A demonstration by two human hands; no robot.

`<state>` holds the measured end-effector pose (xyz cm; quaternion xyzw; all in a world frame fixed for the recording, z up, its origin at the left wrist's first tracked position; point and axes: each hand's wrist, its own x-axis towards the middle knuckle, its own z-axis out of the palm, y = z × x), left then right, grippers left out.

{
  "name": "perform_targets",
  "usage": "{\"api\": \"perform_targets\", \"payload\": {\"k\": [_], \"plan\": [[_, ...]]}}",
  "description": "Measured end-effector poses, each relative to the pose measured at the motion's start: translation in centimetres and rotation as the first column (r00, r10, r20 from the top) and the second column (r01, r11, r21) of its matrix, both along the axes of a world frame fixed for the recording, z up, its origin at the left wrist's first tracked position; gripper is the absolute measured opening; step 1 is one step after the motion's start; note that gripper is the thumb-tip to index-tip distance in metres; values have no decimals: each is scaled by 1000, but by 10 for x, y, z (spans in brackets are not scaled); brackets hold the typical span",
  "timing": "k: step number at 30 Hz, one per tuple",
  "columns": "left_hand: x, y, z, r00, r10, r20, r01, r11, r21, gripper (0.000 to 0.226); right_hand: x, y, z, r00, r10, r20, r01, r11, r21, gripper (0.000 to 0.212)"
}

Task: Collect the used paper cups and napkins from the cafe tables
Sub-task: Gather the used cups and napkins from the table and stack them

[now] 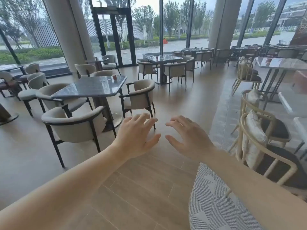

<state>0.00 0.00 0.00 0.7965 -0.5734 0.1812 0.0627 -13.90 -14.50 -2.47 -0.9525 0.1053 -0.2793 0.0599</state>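
Note:
A small red paper cup (114, 77) stands near the far right corner of a grey marble-look table (89, 88) ahead on the left. My left hand (136, 135) and my right hand (187, 136) are stretched out in front of me over the wooden floor, palms down, fingers spread, holding nothing. Both hands are well short of that table. Further back, a square dark table (163, 58) carries something small that I cannot make out. Two small cups (198, 47) stand on a table by the windows. I see no napkins clearly.
Cushioned armchairs (74, 128) ring the nearest table, one (141, 97) on its right side. Cane chairs (259, 146) and a long table (282, 63) line the right. A patterned rug (214, 201) lies at lower right. Round pillars and glass doors stand behind.

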Motion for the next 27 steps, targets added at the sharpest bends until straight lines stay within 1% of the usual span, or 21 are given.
{"api": "perform_targets", "payload": {"k": [2, 5, 9, 14, 17, 19, 22, 27], "plan": [[18, -13, -9, 999, 14, -41, -13, 1000, 16, 62, 20, -12, -12, 1000, -11, -13, 12, 999, 45, 37], [56, -41, -30, 998, 8, -63, -10, 1000, -20, 60, 58, -42, -33, 999, -15, -46, 18, 997, 74, 34], [118, -85, -48, 998, -22, -55, 23, 1000, 18, 58, 119, -90, -47, 999, -5, -35, 9, 992, 124, 33], [195, -128, -60, 995, 34, -90, -29, 997, 66, 59, 198, -137, -57, 999, 12, -32, -5, 977, 211, 33], [238, -148, -61, 993, 50, -108, -42, 996, 75, 59, 237, -158, -64, 1000, 21, -23, -15, 971, 238, 39], [261, -162, -63, 991, 62, -122, -52, 995, 86, 60, 259, -173, -66, 1000, 23, -7, -21, 969, 247, 40], [290, -193, -66, 980, 53, -192, -42, 997, 62, 60, 285, -201, -71, 1000, 9, 0, -9, 958, 287, 39], [333, -273, -77, 970, 2, -243, 13, 998, 62, 59, 320, -270, -81, 998, -58, -25, 63, 937, 345, 40]]}}
